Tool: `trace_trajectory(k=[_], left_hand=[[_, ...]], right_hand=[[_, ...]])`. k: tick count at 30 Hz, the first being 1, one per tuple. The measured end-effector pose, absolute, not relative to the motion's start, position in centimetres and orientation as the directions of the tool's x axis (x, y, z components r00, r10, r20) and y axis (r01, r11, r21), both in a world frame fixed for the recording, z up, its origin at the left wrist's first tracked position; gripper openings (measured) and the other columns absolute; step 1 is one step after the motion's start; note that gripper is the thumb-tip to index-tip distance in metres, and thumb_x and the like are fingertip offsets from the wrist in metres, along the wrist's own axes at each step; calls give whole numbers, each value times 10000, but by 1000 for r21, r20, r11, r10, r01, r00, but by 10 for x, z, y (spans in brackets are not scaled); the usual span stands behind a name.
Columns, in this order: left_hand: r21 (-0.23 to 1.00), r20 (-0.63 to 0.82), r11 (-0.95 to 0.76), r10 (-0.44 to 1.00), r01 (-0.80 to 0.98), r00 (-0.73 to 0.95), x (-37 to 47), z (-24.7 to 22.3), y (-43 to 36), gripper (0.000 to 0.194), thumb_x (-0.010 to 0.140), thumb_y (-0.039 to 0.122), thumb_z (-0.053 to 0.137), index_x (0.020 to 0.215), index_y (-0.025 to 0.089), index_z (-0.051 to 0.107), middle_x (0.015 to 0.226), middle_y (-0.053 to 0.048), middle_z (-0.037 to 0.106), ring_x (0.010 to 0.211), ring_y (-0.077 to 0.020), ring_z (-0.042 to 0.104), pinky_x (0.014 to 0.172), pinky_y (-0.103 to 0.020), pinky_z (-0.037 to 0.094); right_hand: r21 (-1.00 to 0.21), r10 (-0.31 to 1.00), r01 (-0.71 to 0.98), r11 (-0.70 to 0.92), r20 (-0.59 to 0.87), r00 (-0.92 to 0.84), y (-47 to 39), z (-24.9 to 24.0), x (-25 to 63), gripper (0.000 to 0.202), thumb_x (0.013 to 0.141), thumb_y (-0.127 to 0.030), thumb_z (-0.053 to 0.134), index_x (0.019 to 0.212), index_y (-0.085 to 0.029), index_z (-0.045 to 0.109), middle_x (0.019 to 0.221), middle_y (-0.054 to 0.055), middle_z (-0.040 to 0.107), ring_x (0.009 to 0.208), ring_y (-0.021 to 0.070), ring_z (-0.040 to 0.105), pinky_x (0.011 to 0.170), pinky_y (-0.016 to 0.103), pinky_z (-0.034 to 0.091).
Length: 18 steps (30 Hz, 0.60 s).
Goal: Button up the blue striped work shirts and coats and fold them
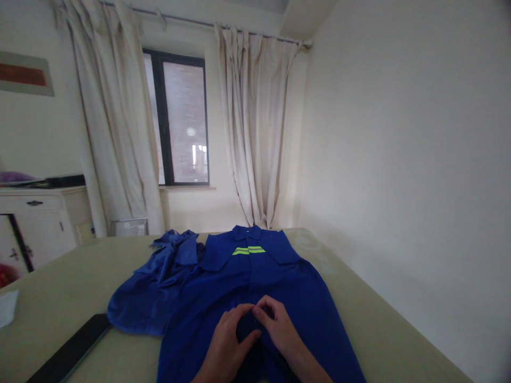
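A blue garment (303, 298) with a collar and yellow-green stripes on its chest lies spread over the table. Low in the view, both hands meet over its middle. My left hand (233, 335) has its thumb and fingers curved toward each other on the blue cloth. Beside it on the right, my right hand (277, 322) is closed in a pinch, fingertips touching those of my left hand. Whatever lies between the fingertips is too small to make out.
A second, crumpled blue garment (147, 295) lies to the left. Nearer the lower left is a long black object (72, 348), with a pale cloth or paper (8, 308) at the left edge. The greenish table (359, 314) borders a wall on the right.
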<state>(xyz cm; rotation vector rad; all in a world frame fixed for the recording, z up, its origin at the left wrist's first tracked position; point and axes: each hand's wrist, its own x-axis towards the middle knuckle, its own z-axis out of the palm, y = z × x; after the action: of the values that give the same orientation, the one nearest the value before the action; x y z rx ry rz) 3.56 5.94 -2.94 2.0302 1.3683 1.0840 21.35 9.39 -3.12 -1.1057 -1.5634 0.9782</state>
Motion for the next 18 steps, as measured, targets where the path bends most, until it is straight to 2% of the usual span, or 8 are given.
trace_trajectory(k=[3, 7, 10, 13, 15, 18], left_hand=[[721, 409, -446, 892, 530, 194, 35, -29, 62, 271, 924, 345, 650, 1187, 327, 715, 1175, -25, 756, 1101, -241, 682, 1023, -380, 515], [750, 456, -476, 875, 460, 162, 32, -25, 65, 177, 923, 366, 662, 1054, 301, 761, 1050, -16, 783, 995, -225, 718, 928, -316, 546], [804, 427, -437, 896, 404, 121, 28, -23, 66, 217, 951, 415, 615, 1009, 274, 769, 933, -7, 790, 893, -209, 735, 821, -268, 555], [820, 411, -412, 907, 397, 92, 27, -23, 66, 264, 975, 441, 570, 1016, 258, 756, 885, -1, 777, 857, -199, 724, 756, -246, 537], [821, 416, -411, 906, 396, 79, 28, -23, 65, 278, 985, 448, 549, 1009, 247, 740, 898, -8, 769, 881, -201, 713, 769, -248, 526], [834, 403, -402, 912, 377, 80, 29, -23, 65, 284, 979, 462, 554, 982, 232, 720, 912, -19, 760, 905, -209, 701, 811, -266, 514]], right_hand=[[-952, 965, 172, 254, 237, -114, 94, -31, 213, 458, 811, -655, 702, 759, -201, 676, 743, 5, 627, 761, 197, 564, 723, 291, 451], [-957, 956, 114, 267, 248, -160, 89, -19, 212, 473, 836, -666, 678, 795, -196, 713, 781, 21, 660, 801, 213, 591, 756, 306, 457], [-964, 940, 52, 262, 242, -240, 85, -11, 214, 445, 897, -631, 619, 848, -204, 737, 802, 25, 673, 842, 226, 613, 781, 316, 465], [-967, 930, 57, 247, 220, -293, 83, -10, 217, 355, 867, -560, 683, 955, -222, 747, 827, 15, 674, 832, 219, 612, 776, 313, 472], [-964, 926, 85, 254, 216, -309, 83, -13, 219, 319, 840, -499, 723, 1004, -226, 742, 833, 10, 667, 815, 208, 602, 757, 302, 469], [-949, 929, 144, 279, 229, -292, 84, -15, 220, 234, 836, -412, 724, 953, -210, 732, 754, -11, 613, 737, 177, 550, 693, 274, 435]])
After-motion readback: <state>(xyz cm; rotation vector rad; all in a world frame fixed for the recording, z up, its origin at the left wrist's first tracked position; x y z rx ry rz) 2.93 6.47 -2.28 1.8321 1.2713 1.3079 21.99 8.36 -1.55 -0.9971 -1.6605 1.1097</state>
